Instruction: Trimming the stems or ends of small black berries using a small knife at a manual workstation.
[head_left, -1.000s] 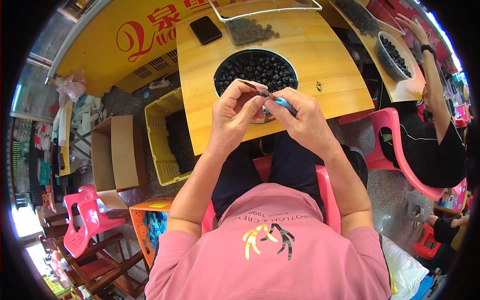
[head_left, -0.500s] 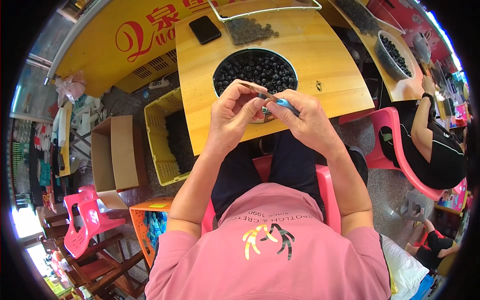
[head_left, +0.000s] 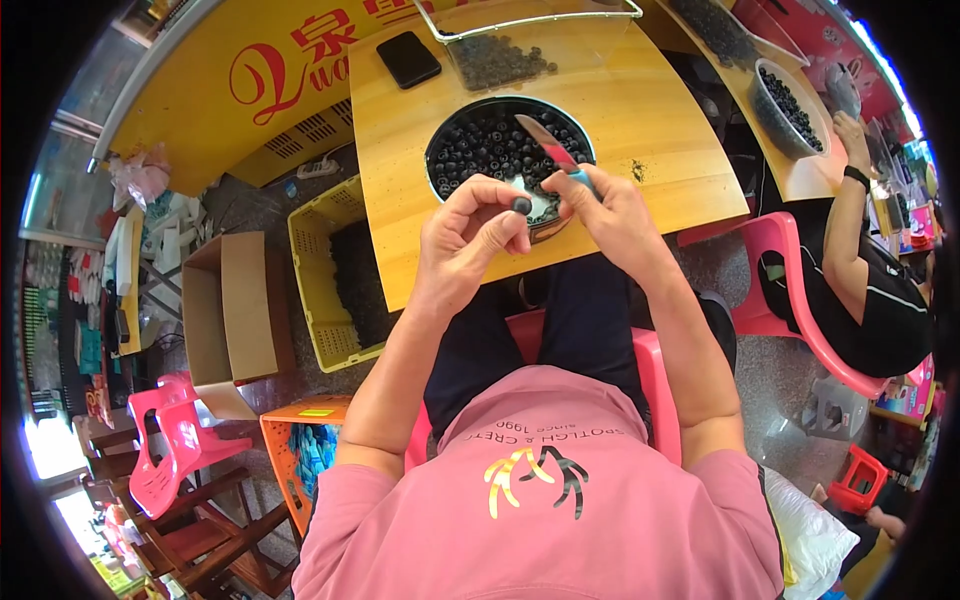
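Observation:
Between the thumb and fingers of my left hand [head_left: 465,230] is a small dark round piece [head_left: 521,205], blackish and smooth; its exact kind I cannot tell. My right hand [head_left: 618,215] is closed round the blue handle of a small knife [head_left: 545,139], whose blade points up and to the left, apart from the piece. Both hands are over the near edge of a round bowl [head_left: 428,165]. Many similar dark round pieces [head_left: 485,140] lie in it, some with pale spots on top. A whitish patch of its bottom shows near my hands.
A black phone [head_left: 408,60] and a clear, white-rimmed bin [head_left: 600,40] with dark pieces sit farther back on the wooden table [head_left: 660,130]. Left of it stand a yellow crate [head_left: 325,320] and a cardboard box [head_left: 250,300]. At right, a co-worker's arm [head_left: 848,240] reaches toward another bowl [head_left: 785,140].
My hands have moved apart. The knife has come away from the dark piece, its blade swinging upward over the bowl. The co-worker's hand at right has moved farther back.

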